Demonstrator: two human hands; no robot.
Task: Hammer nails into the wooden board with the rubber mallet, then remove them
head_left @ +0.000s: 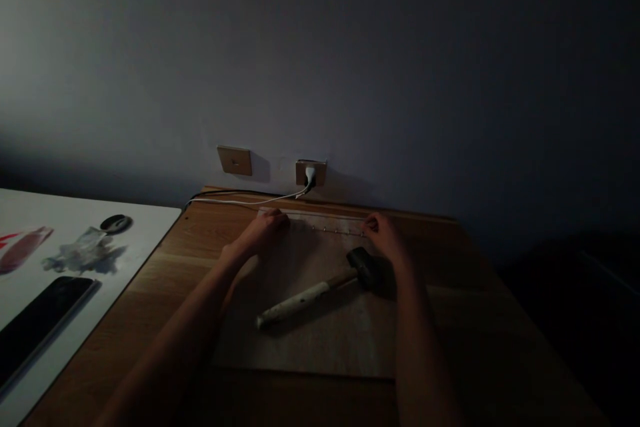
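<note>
A pale flat board lies on the wooden table. Along its far edge runs a row of small shiny studs, perhaps nail heads, with what looks like a thin line between them. My left hand rests at the board's far left corner, fingers curled together near the left end of the row. At the right end, my right hand has its fingers pinched close to the last stud. Whatever either hand holds is too small and dark to make out. Between my forearms a hammer lies on the board, its dark head toward my right wrist.
A wall socket with a white plug and cables stands behind the table; another wall plate is left of it. On the white surface at left lie a dark phone-like slab, a crumpled clear bag and a dark round object.
</note>
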